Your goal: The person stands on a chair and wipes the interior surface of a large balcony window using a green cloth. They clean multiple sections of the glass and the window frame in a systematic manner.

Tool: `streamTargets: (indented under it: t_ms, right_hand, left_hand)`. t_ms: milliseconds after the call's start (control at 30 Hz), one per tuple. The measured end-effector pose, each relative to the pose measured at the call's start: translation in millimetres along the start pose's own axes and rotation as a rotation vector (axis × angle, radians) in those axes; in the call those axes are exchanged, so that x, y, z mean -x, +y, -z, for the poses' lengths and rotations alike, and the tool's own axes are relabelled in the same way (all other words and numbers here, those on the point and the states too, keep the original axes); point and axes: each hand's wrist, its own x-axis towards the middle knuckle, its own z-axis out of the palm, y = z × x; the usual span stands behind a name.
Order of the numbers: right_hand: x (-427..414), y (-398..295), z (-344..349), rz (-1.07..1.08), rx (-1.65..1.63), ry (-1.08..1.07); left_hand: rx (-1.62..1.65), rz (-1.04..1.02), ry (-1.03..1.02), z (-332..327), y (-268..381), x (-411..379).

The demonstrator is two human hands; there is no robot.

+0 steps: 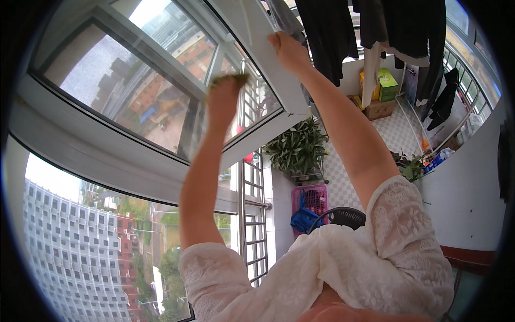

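An opened white-framed window sash (283, 90) stands in front of me. My left hand (224, 96) is up against its glass pane (263, 98), blurred, with its fingers around a dark greenish cloth or pad (240, 78). The exact kind of that piece cannot be made out. At the sash's outer edge, my right hand (290, 53) grips the white frame, with the thumb on the near face and the other fingers hidden behind. To the left is a fixed window (120, 88) with city buildings showing in its glass.
Dark clothes (326, 36) hang beyond my right hand. Below are a leafy potted plant (297, 147), a pink plastic basket (326, 197), a blue bag (305, 219) and a black woven chair (348, 217). Metal window bars (242, 209) run beside the sash. Cardboard boxes (380, 109) stand farther back.
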Motion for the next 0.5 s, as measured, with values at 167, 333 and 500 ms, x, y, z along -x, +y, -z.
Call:
streamTargets:
  t_ms: [167,333,500]
  right_hand:
    - [7.5,2.3,0.5,0.027,-0.011,0.061]
    - [3.9,0.8,-1.2,0.038,0.096,0.082]
    - [-1.6,4.9,-2.3,0.081,0.096,0.063]
  left_hand:
    - [-0.265,0.091,0.911,125.0,-55.4,-73.0]
    - [0.173,0.065,0.688,9.3,-17.4,-14.8]
    - [-0.150,-0.457,0.444,-44.4,-7.9,56.8]
